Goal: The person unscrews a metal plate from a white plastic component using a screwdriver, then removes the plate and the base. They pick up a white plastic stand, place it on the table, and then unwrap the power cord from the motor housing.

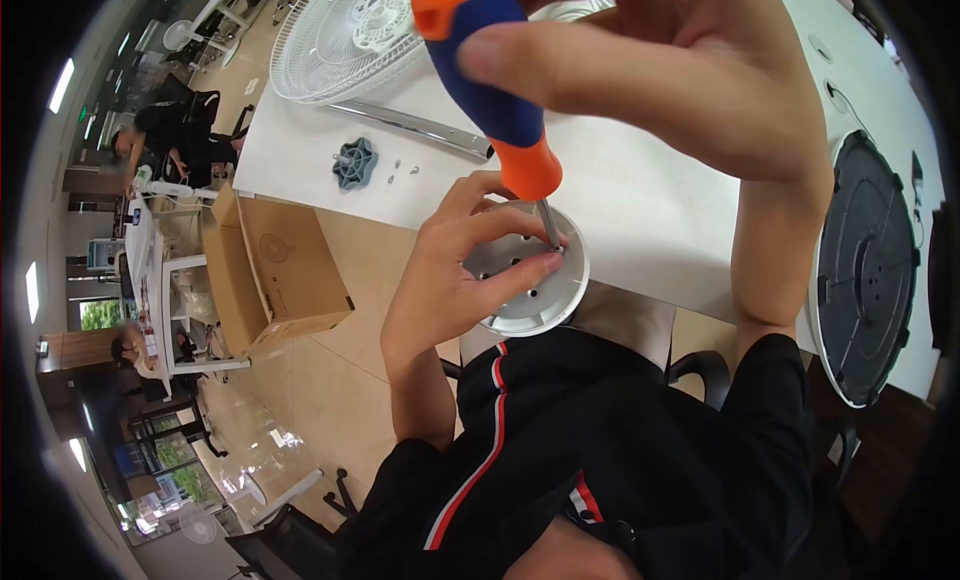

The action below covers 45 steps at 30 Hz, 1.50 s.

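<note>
White bench (pixel 650 210) in tiled workroom, one round white plastic cap (pixel 545 315) pinched by left hand (pixel 440 280), one orange-and-blue screwdriver (pixel 500 100) gripped by right hand (pixel 690 80), two small screws (pixel 395 167) laid apart.

The screwdriver (pixel 500 90) has an orange and blue handle. The cap (pixel 535 290) and table (pixel 650 200) are white, the grille (pixel 340 40) is white with radial wires, the knob (pixel 355 162) blue-grey, the disc (pixel 865 270) black, the box (pixel 270 270) brown, and the jacket (pixel 620 460) black with red-white stripes.
</note>
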Each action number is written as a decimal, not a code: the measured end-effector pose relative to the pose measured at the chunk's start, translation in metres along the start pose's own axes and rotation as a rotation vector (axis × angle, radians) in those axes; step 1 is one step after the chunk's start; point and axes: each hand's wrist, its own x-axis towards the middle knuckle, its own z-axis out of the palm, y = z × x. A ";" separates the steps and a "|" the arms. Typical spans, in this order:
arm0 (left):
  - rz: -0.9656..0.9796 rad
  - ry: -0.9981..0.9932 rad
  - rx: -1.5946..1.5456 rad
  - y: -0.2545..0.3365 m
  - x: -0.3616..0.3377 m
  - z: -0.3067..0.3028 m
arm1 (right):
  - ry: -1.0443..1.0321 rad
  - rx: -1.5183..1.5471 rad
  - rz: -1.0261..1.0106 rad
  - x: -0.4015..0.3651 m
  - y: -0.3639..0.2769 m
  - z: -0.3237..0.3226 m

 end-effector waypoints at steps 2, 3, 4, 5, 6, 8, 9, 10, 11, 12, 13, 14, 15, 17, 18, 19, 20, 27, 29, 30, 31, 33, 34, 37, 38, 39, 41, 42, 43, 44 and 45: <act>0.009 0.007 0.020 0.002 0.001 -0.001 | -0.001 0.000 -0.002 -0.001 0.001 0.000; 0.014 0.002 0.023 0.002 0.001 0.000 | 0.003 0.002 0.001 -0.004 0.000 -0.001; 0.018 0.001 0.027 0.003 0.002 0.000 | 0.005 0.002 0.001 -0.004 0.000 -0.001; 0.022 0.000 0.031 0.003 0.002 0.000 | 0.005 0.002 0.002 -0.004 0.000 -0.002; 0.028 -0.010 0.020 0.002 0.002 0.000 | 0.004 0.007 0.001 -0.004 0.000 -0.002; 0.038 -0.030 -0.003 -0.002 0.002 0.000 | 0.005 0.010 -0.002 -0.004 0.000 -0.003; 0.041 -0.028 -0.002 -0.002 0.002 0.000 | 0.006 0.012 -0.004 -0.003 -0.001 -0.004; 0.044 -0.026 -0.001 -0.002 0.002 -0.001 | 0.005 0.010 -0.005 -0.003 -0.001 -0.004; 0.046 -0.024 0.000 -0.002 0.002 -0.001 | 0.005 0.016 -0.008 -0.002 -0.001 -0.004; 0.036 -0.018 -0.010 -0.001 0.003 0.000 | 0.003 0.018 -0.009 -0.002 -0.002 -0.004; 0.025 -0.012 -0.020 0.000 0.003 0.000 | 0.001 0.019 -0.012 -0.002 -0.001 -0.003; 0.015 -0.005 -0.028 0.000 0.003 0.000 | -0.003 0.024 -0.014 -0.002 0.000 -0.002; 0.013 -0.006 -0.017 0.001 0.003 0.000 | 0.000 0.024 -0.020 -0.002 0.000 -0.001; 0.012 -0.005 0.006 0.001 0.003 0.000 | -0.003 0.033 -0.020 -0.001 0.000 0.003; 0.007 0.003 -0.029 0.001 0.002 0.000 | -0.005 0.033 -0.022 0.000 0.000 0.004; 0.003 0.011 -0.063 0.000 0.002 0.000 | -0.009 0.027 -0.024 0.001 0.001 0.002; -0.002 0.019 -0.099 -0.001 0.002 0.000 | -0.009 0.031 -0.025 0.001 0.002 0.002; -0.031 0.177 -0.245 -0.013 0.003 0.001 | -0.022 0.030 -0.026 0.000 0.002 0.005; -0.087 0.256 -0.397 -0.018 0.001 0.002 | -0.027 0.025 -0.026 -0.001 0.002 0.003; -0.102 0.289 -0.420 -0.020 0.000 0.002 | -0.030 0.023 -0.026 0.000 0.001 0.002; -0.116 0.321 -0.445 -0.021 -0.001 0.002 | -0.033 0.023 -0.026 -0.001 0.001 0.003; -0.125 0.364 -0.476 -0.023 -0.003 0.005 | -0.037 0.020 -0.026 0.000 0.002 0.004; -0.117 0.375 -0.481 -0.025 -0.003 0.008 | -0.040 0.021 -0.026 0.001 0.002 0.006; -0.102 0.384 -0.505 -0.028 -0.003 0.010 | -0.049 0.022 -0.029 0.003 0.002 0.009; -0.098 0.381 -0.514 -0.028 -0.003 0.010 | -0.055 0.026 -0.032 0.008 0.004 0.012; -0.100 0.380 -0.516 -0.029 -0.003 0.010 | -0.055 0.023 -0.035 0.008 0.005 0.014; -0.103 0.376 -0.519 -0.030 -0.003 0.009 | -0.061 0.021 -0.033 0.010 0.006 0.016; -0.104 0.378 -0.514 -0.030 -0.003 0.009 | -0.065 0.020 -0.032 0.011 0.007 0.017; -0.105 0.380 -0.509 -0.030 -0.003 0.009 | -0.064 0.018 -0.031 0.011 0.007 0.018; -0.106 0.382 -0.503 -0.030 -0.003 0.009 | -0.065 0.018 -0.029 0.011 0.008 0.018; -0.116 0.384 -0.508 -0.031 -0.003 0.009 | -0.067 0.017 -0.027 0.011 0.009 0.019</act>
